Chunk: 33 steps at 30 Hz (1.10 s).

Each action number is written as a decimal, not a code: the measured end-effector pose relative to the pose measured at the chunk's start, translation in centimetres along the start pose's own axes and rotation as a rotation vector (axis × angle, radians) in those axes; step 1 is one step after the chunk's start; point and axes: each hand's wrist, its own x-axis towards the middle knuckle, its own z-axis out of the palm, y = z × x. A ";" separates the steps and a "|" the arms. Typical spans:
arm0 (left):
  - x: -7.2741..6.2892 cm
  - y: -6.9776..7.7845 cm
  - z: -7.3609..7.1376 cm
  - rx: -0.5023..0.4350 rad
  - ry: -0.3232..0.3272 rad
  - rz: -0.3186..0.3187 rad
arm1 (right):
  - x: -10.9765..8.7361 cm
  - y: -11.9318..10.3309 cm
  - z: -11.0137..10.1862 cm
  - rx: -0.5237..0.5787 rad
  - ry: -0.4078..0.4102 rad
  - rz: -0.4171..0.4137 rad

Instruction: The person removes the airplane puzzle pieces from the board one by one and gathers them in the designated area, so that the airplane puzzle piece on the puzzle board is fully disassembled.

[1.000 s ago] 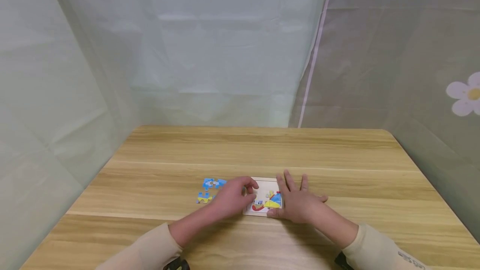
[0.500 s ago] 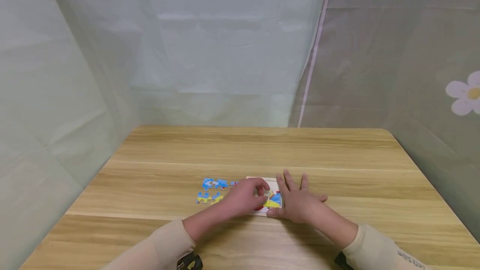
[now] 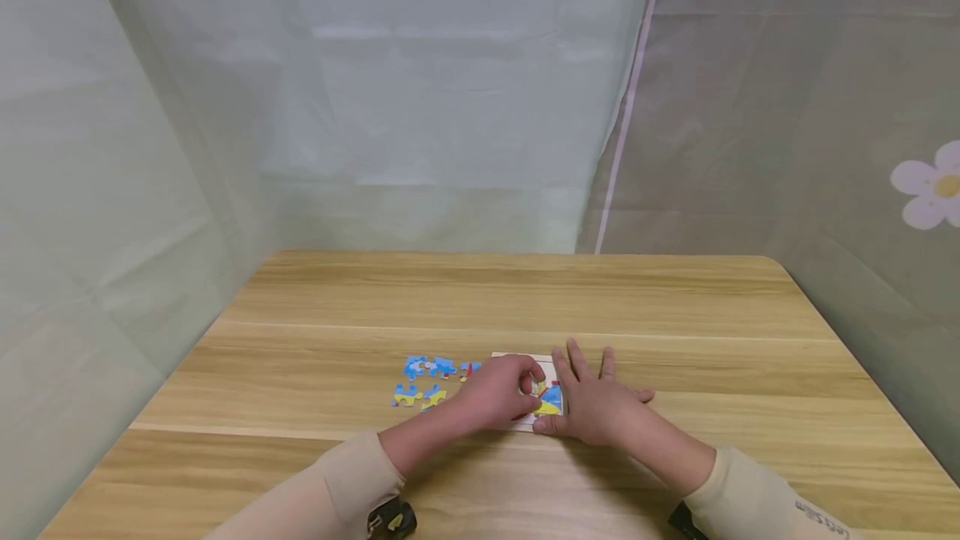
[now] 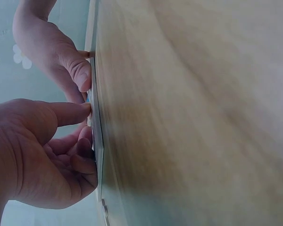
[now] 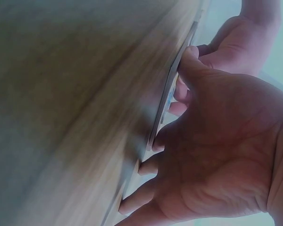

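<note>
In the head view a small wooden puzzle tray (image 3: 512, 355) lies flat on the table, with blue, yellow and red puzzle pieces (image 3: 551, 397) in its near part. My left hand (image 3: 497, 390) is over the tray's left and middle; thumb and fingertips are bent down at the pieces. The left wrist view shows its thumb tip touching the tray's face, the other fingers curled beside it. Whether a piece is pinched there is hidden. My right hand (image 3: 600, 408) spreads its fingers across the tray's right edge, thumb on the near corner, other fingertips reaching the table.
Left of the tray lie several loose puzzle pieces (image 3: 417, 367), blue above and yellow-and-blue nearer. Another loose piece (image 3: 470, 368) sits close to the tray's left edge, partly behind the left hand. The wooden table (image 3: 675, 298) reaches back to hanging cloth (image 3: 450, 107).
My left hand has moved to the right over the tray, uncovering more loose pieces and hiding the tray's left part. The right hand has stayed in place.
</note>
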 end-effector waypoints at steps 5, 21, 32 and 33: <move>0.1 -0.1 0.0 -0.023 -0.008 -0.018 | -0.5 -0.4 -0.8 0.005 -0.017 0.005; 0.1 -0.1 0.1 -0.099 0.049 0.028 | -1.2 -0.9 -1.5 0.031 -0.008 0.013; -0.1 0.2 0.0 -0.175 0.074 0.036 | -0.9 -0.7 -1.2 0.024 -0.017 0.027; -0.1 0.1 0.0 -0.183 0.081 0.038 | -0.8 -0.7 -1.1 0.022 -0.017 0.027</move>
